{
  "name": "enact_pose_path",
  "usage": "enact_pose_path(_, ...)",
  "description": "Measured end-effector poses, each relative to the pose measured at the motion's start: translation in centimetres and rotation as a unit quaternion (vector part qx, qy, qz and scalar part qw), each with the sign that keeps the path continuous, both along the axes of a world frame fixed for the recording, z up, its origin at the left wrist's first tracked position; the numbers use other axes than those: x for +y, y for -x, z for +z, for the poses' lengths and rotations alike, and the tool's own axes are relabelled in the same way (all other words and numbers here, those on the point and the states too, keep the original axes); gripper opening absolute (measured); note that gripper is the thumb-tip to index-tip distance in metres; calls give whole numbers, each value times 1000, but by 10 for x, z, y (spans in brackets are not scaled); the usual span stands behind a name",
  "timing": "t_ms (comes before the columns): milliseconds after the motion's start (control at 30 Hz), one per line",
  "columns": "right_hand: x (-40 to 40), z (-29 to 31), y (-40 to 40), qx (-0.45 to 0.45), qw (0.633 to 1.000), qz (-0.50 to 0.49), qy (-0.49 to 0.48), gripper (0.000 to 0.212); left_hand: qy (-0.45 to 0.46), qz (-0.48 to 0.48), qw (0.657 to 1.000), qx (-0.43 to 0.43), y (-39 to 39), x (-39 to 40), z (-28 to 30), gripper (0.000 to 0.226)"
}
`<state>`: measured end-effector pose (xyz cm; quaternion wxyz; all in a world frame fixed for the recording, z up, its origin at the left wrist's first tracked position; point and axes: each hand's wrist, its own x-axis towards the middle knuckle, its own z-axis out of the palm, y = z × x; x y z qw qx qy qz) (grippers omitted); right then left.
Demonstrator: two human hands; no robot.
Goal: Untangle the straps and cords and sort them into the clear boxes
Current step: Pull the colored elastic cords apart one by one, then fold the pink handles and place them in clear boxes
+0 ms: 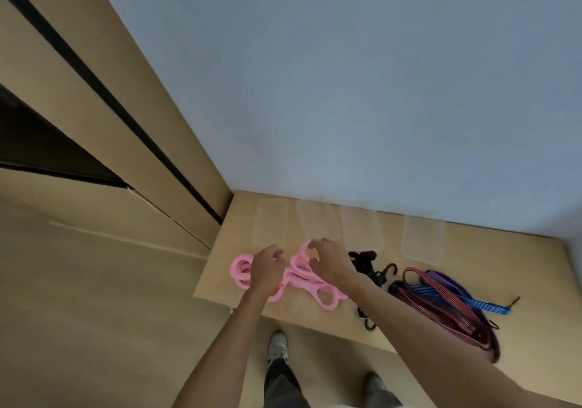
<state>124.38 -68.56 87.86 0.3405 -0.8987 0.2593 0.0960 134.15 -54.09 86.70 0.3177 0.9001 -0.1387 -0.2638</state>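
Wooden table point(504, 269) against blue-grey wall point(346, 76)

Four clear boxes point(271, 226) stand along the table's point(504, 250) far edge. Nearer lie one pink rope point(302, 278), one black strap point(365, 262), one blue cord point(472, 302), and one red-and-purple bundle point(447, 310).
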Motion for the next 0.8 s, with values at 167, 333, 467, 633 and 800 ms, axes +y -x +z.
enact_pose_path(167, 47, -27, -52, 55, 997, -41, -22, 44, -50, 21, 998, 34, -71, 50, -30, 34)
enact_pose_path(333, 90, -55, -87, 90, 991, -92, -46, 47, -127, -6, 992, 26, -119, 83, -60, 23)
enact_pose_path(467, 112, -72, -111, 100, 989, -103, -47, 43, -142, -11, 987, 78, -142, 95, -85, 28)
enact_pose_path(633, 136, -81, -131, 110, 985, -122, -49, 39, -114, -12, 984, 140, -153, 106, -100, 27)
enact_pose_path(800, 146, -85, -139, 115, 982, -141, -53, 40, -90, -19, 982, 167, -164, 107, -99, 27)
